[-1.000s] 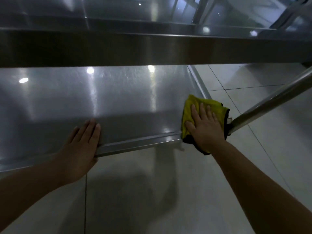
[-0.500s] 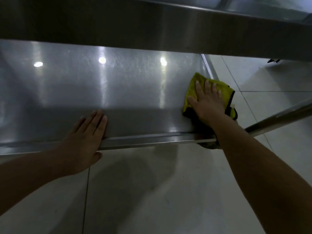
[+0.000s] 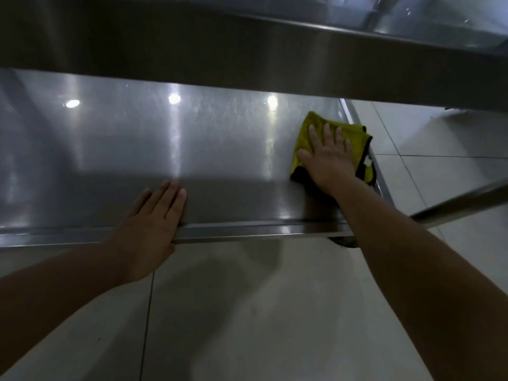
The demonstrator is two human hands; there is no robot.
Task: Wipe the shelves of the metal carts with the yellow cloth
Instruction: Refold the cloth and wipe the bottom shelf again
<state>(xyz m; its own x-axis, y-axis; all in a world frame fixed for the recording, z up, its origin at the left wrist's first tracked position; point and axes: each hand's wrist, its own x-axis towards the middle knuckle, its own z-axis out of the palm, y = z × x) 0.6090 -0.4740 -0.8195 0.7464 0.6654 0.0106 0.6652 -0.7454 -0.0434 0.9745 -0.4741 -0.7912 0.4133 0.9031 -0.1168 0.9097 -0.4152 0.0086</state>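
A: Where is the yellow cloth (image 3: 308, 125) at this moment?

B: It lies on the lower shelf (image 3: 137, 149) of the metal cart, at the far right, close beside the shelf's right edge rail. It has a dark trim along its right and near sides, and a small white tag shows at its right side.

A: And the right hand (image 3: 328, 158)?

B: It lies flat on top of the cloth, palm down. The fingers (image 3: 327, 133) are straight and slightly spread, pointing to the far side, and the thumb sticks out to the left. Nothing is pinched; the hand just presses the cloth onto the metal.

A: What about the left hand (image 3: 149, 224)?

B: It rests on the shelf's near edge, left of the middle. Its fingers are straight and held together, lying flat on the steel, and the heel of the hand hangs over the front lip (image 3: 247, 231).

A: Anything else around?

B: The upper shelf (image 3: 247, 61) crosses the top of the view as a dark band. A slanted metal tube (image 3: 461, 200) runs up to the right from the near right corner. Below lies a pale tiled floor (image 3: 261, 312) with the person's shadow on it.
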